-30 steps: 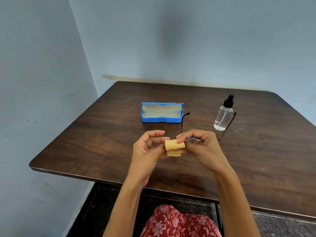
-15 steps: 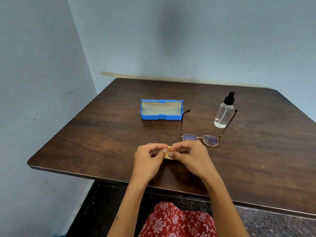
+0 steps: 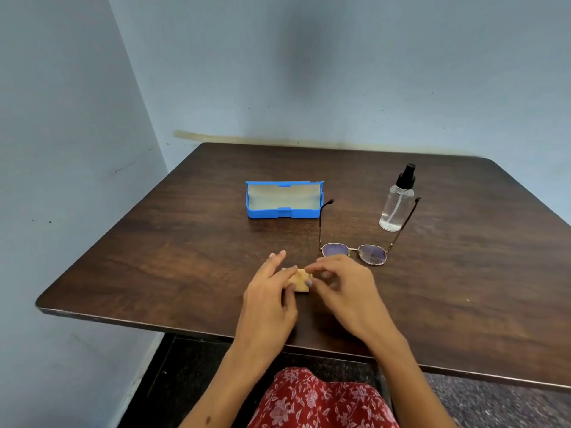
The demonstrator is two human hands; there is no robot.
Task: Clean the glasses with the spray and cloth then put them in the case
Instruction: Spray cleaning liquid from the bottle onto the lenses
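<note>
A small folded tan cloth (image 3: 300, 278) lies on the wooden table (image 3: 173, 267) near its front edge. My left hand (image 3: 268, 298) rests on the cloth's left side with straight fingers. My right hand (image 3: 343, 288) has curled fingers, and its thumb and index finger pinch the cloth's right edge. Just behind my right hand the glasses (image 3: 372, 254) lie on the table with both temples unfolded, pointing away from me. The blue case (image 3: 284, 213) stands open further back, with nothing inside. The clear spray bottle (image 3: 395, 208) with a black nozzle stands upright to the right of the case.
Pale blue walls border the table on the left and at the back. Bare wood extends left of the case and right of the bottle. A red floral garment shows below the table's front edge.
Both hands lowered the cloth from mid-air onto the table. The cloth is folded smaller than before. My left fingers have straightened over it. The glasses, hidden by the hands a second ago, are uncovered.
</note>
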